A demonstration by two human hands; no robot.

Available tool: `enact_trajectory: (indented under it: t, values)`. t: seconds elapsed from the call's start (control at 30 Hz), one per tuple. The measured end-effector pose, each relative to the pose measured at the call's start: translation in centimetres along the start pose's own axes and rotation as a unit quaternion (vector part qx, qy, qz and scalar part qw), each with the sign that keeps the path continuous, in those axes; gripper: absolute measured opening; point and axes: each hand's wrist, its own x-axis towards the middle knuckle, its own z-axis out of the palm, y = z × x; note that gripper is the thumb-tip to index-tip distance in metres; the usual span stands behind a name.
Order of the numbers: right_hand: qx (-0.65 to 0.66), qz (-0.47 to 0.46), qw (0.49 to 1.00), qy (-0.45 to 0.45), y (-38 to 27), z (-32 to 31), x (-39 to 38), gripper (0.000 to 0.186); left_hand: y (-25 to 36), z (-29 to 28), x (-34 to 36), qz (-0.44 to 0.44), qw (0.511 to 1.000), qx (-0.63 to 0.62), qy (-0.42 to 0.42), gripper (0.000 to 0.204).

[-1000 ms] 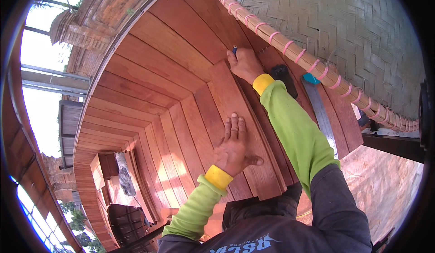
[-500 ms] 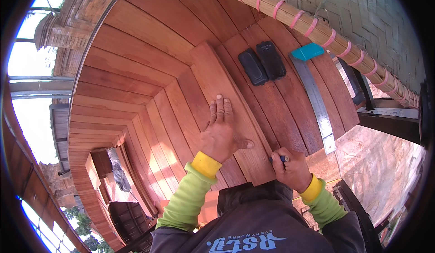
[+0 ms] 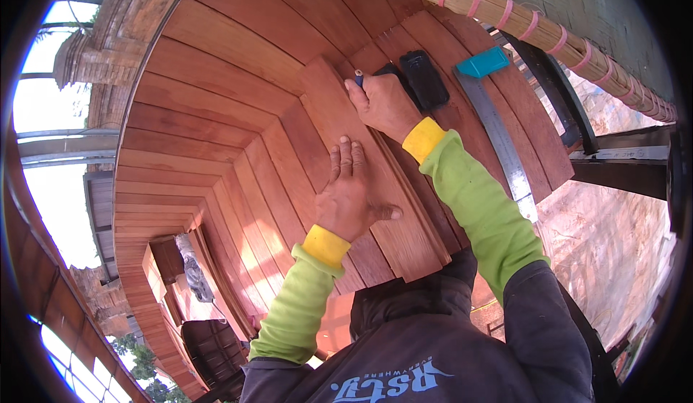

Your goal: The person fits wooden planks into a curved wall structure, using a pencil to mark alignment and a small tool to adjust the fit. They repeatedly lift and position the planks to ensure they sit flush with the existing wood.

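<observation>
Across the middle of the wooden boards [image 3: 216, 143], one loose-looking board [image 3: 379, 179] lies lengthwise on top of its neighbours, its near end close to my body. I find my left hand [image 3: 345, 204] flat on it, fingers extended, thumb set well out to the side, gripping nothing. My right hand [image 3: 390, 107] is at its far end, by the right-hand edge, fingers curled closed around a dark pencil [image 3: 359, 77]; the writing point is hidden, so I cannot confirm contact.

Progress as observed: the surrounding boards lie side by side in close rows. The top board, in my judgement, is not yet fixed, as it sits above the rest. I can make out no pencil line on it; any marking appears unfinished.

To the right, unheld: two black cases [image 3: 424, 78], nearest my right hand, and a metal square [image 3: 498, 136] with a teal handle.
</observation>
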Motion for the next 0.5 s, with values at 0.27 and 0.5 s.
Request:
enact_trajectory:
  t: [0.27, 0.5]
  values:
    - [0.008, 0.085, 0.993, -0.084, -4.7, -5.4, -8.5, 0.028, 0.3, -0.4, -0.3, -0.021, 1.0, 0.008, 0.0, 0.123]
    - [0.025, 0.189, 0.973, -0.127, -10.0, -12.7, -21.9, 0.005, 0.0, 0.0, -0.1, -0.024, 1.0, -0.002, -0.004, 0.128]
